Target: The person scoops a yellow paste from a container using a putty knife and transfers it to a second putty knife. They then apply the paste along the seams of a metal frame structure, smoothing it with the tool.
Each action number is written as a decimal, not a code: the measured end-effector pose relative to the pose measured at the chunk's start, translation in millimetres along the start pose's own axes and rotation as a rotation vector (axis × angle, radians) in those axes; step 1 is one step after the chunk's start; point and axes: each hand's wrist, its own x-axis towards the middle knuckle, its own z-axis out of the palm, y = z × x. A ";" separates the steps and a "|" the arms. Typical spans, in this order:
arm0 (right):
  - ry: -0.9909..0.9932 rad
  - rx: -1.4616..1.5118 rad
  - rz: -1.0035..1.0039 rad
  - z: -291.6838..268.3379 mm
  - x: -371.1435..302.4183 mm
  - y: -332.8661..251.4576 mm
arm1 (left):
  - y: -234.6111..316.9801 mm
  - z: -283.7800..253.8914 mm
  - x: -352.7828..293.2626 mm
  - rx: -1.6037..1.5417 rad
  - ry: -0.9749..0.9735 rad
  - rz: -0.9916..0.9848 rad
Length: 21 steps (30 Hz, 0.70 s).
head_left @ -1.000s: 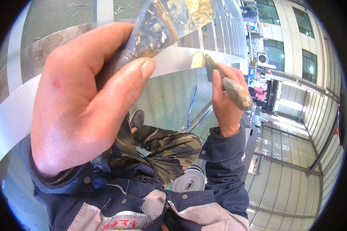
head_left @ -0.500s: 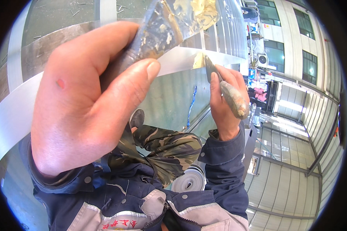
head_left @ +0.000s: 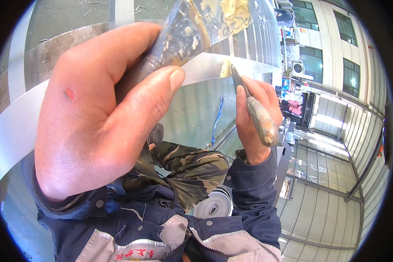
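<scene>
My left hand point(head_left: 100, 109) is large and near, its fingers closed around a broad putty knife point(head_left: 179, 41). Yellow putty point(head_left: 235, 13) is smeared thickly over that blade. To the right, my right hand point(head_left: 253, 109) grips a narrower putty knife point(head_left: 262, 122), its worn handle end towards me. A small dab of yellow putty sits on the narrow blade's tip, over a curved-looking pale metal bar point(head_left: 17, 126) that runs behind both hands. Whether the tip touches the bar, I cannot tell. My left fingers and the broad knife's handle are partly hidden.
Pale upright bars point(head_left: 15, 61) stand beyond the long bar. A twisted blue strip point(head_left: 218, 120) lies on the greenish surface below. Beside my camouflage-clad leg point(head_left: 196, 166) is a grey coiled roll point(head_left: 214, 208). A building with windows rises at the right.
The narrow knife has turned in my right hand, its handle end swinging lower. My left hand and the broad knife have shifted very slightly right.
</scene>
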 end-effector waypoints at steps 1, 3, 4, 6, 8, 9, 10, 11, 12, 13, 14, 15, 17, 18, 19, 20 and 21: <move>-0.004 -0.006 0.002 -1.1 -0.6 -0.6 | 0.1 0.1 0.6 0.001 -0.005 0.000; -0.011 -0.010 0.004 -2.2 -1.2 -2.6 | 1.5 -9.4 5.7 0.011 -0.072 -0.041; -0.015 -0.009 0.004 -2.2 -1.2 -4.1 | 1.9 -11.3 6.4 0.016 -0.089 -0.056; -0.020 -0.007 0.001 -2.5 -1.8 -6.3 | 2.8 -8.2 5.4 0.012 -0.066 -0.065; -0.021 -0.006 -0.003 -2.6 -2.9 -7.6 | 5.4 -6.4 5.0 -0.002 -0.051 -0.086; -0.005 -0.009 -0.022 -2.3 -2.9 -7.7 | 6.2 -5.4 5.1 -0.013 -0.046 -0.098; 0.011 -0.011 -0.040 -1.6 -2.9 -7.6 | 7.0 -4.3 5.2 -0.025 -0.041 -0.109; 0.028 -0.013 -0.059 -1.1 -3.0 -7.8 | 7.6 -2.9 5.3 -0.035 -0.036 -0.119; 0.026 -0.006 -0.050 -0.9 -2.5 -9.8 | 8.3 -3.0 5.0 -0.037 -0.031 -0.124; 0.025 0.001 -0.041 -1.6 -2.3 -13.1 | 8.9 -3.1 4.8 -0.038 -0.026 -0.130; 0.024 0.008 -0.033 -2.1 -2.0 -16.0 | 9.5 -3.6 4.6 -0.032 -0.026 -0.133; 0.022 0.009 -0.032 -2.8 -2.5 -17.9 | 9.2 -3.4 4.7 -0.033 -0.026 -0.135; 0.017 0.014 -0.032 -4.0 -3.3 -20.8 | 8.6 -2.6 4.6 -0.039 -0.023 -0.141; 0.015 0.007 -0.039 -4.6 -3.4 -21.9 | 9.3 -2.0 4.4 -0.042 -0.019 -0.145; 0.013 0.000 -0.047 -5.2 -3.5 -22.8 | 10.2 -1.5 4.3 -0.045 -0.014 -0.149; 0.012 -0.006 -0.054 -5.4 -3.6 -23.5 | 11.9 -0.6 4.5 -0.047 -0.010 -0.153; 0.014 -0.003 -0.060 -4.6 -4.1 -23.7 | 11.1 0.9 3.3 -0.049 0.002 -0.137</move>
